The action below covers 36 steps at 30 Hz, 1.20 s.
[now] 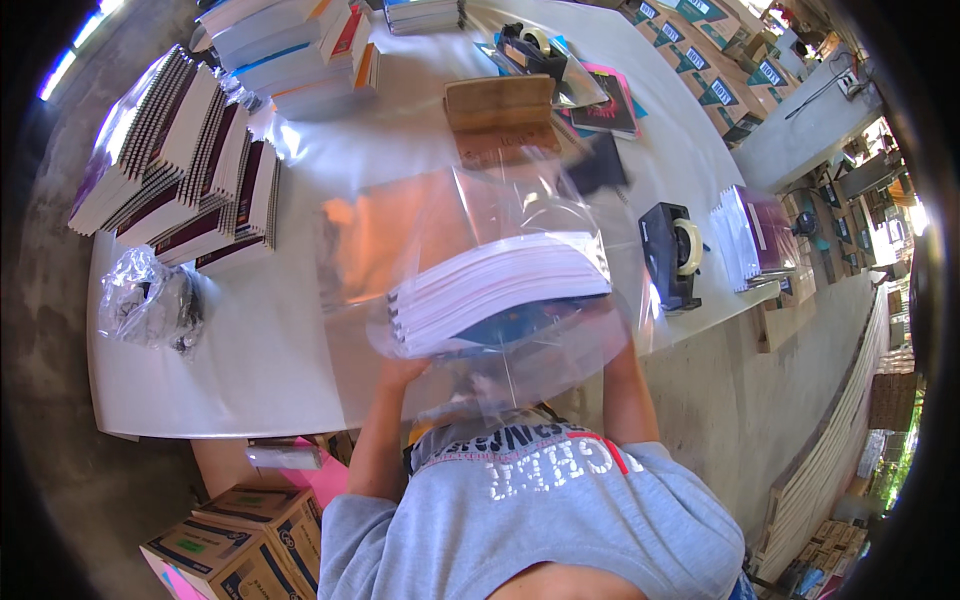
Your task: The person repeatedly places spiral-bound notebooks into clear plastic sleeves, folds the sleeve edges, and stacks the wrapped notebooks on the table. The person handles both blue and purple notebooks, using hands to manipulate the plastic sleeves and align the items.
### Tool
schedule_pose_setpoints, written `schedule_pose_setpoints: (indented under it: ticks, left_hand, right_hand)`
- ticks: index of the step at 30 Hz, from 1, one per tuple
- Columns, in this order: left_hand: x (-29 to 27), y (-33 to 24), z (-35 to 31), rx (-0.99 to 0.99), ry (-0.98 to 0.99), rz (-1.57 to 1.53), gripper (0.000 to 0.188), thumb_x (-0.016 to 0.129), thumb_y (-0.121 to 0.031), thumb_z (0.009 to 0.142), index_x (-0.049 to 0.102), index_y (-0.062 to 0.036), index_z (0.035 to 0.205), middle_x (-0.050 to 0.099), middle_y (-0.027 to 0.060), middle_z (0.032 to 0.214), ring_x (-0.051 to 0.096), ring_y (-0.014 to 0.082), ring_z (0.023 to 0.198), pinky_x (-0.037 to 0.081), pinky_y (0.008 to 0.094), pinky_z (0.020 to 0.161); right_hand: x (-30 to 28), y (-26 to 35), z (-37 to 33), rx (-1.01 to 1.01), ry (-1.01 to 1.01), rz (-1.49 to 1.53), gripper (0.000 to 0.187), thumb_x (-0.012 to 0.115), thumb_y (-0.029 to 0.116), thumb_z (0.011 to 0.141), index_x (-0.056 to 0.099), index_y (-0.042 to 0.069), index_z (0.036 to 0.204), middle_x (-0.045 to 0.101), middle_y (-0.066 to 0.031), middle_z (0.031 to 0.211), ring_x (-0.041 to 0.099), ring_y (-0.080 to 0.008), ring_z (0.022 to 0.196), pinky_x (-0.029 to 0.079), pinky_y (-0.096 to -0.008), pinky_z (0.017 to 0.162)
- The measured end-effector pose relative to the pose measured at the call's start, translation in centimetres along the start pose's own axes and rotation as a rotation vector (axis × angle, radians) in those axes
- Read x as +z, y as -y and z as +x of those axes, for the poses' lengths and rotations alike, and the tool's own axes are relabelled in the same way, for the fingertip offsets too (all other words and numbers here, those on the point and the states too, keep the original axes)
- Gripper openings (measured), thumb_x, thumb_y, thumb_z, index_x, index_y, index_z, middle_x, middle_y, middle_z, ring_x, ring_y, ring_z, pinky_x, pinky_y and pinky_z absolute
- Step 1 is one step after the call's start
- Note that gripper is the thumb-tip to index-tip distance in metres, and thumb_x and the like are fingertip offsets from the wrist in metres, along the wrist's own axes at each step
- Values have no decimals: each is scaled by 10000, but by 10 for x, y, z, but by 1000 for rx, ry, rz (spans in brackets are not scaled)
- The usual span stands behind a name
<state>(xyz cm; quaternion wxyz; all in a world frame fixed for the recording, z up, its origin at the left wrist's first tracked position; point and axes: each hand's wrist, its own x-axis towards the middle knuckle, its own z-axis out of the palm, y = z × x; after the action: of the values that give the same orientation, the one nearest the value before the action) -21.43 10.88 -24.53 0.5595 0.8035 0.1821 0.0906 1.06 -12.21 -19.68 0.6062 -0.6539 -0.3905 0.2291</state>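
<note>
Close in front of my body I hold a small stack of spiral-bound books (pixel 510 285), tilted so that the white page edges show, with a dark blue cover underneath. A clear plastic bag (pixel 500 215) surrounds the stack, and its loose end reaches up and away over the table. At the near left corner my left hand (pixel 405 368) grips the stack through the plastic, its fingers partly hidden. My right hand (pixel 612 325) holds the right end, blurred and mostly covered by the film.
On the white table (pixel 270 360), piled spiral-bound books (pixel 190 165) and crumpled plastic (pixel 150 300) lie to the left. A tape dispenser (pixel 675 257) and purple-covered books (pixel 755 235) stand right. Beyond are a cardboard box (pixel 500 115) and tall book stacks (pixel 300 60). Cartons (pixel 240 545) sit below left.
</note>
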Motion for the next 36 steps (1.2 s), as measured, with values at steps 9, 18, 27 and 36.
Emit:
schedule_pose_setpoints:
  ticks: [9, 18, 27, 36]
  left_hand:
    - [-10, -104, -10, 721, -761, 302, 608, 812, -269, 632, 575, -118, 1172, 589, 52, 1144, 541, 215, 1064, 388, 382, 951]
    - [-34, -173, -20, 591, -254, 865, 520, 754, -260, 684, 617, -190, 1180, 562, -31, 1264, 501, 165, 1198, 317, 379, 1012]
    - [-72, -211, 6, 588, 331, 949, 1027, 685, -688, 526, 379, -224, 1389, 408, -12, 1408, 315, 221, 1339, 11, 593, 1092]
    - [-65, -212, 28, 662, 391, 962, 1148, 468, -903, 472, 392, -207, 1382, 403, -2, 1410, 218, 311, 1371, -120, 665, 1014]
  right_hand:
    - [-8, 23, -4, -131, -127, 106, 883, 723, 331, 712, 226, 91, 1400, 328, -147, 1417, 391, -230, 1249, 354, -363, 1014]
    - [20, 71, -9, -420, -312, -183, 739, 832, 187, 578, 525, 84, 1242, 408, -136, 1381, 398, -274, 1277, 299, -396, 1067]
    - [-10, 129, 26, -389, 288, -602, 502, 772, 155, 625, 658, 214, 1110, 601, 34, 1202, 449, -182, 1248, 123, -505, 1111]
    - [-61, 141, -2, -189, 120, -496, 696, 835, 242, 570, 585, 159, 1214, 361, -118, 1431, 288, -229, 1352, 241, -432, 1086]
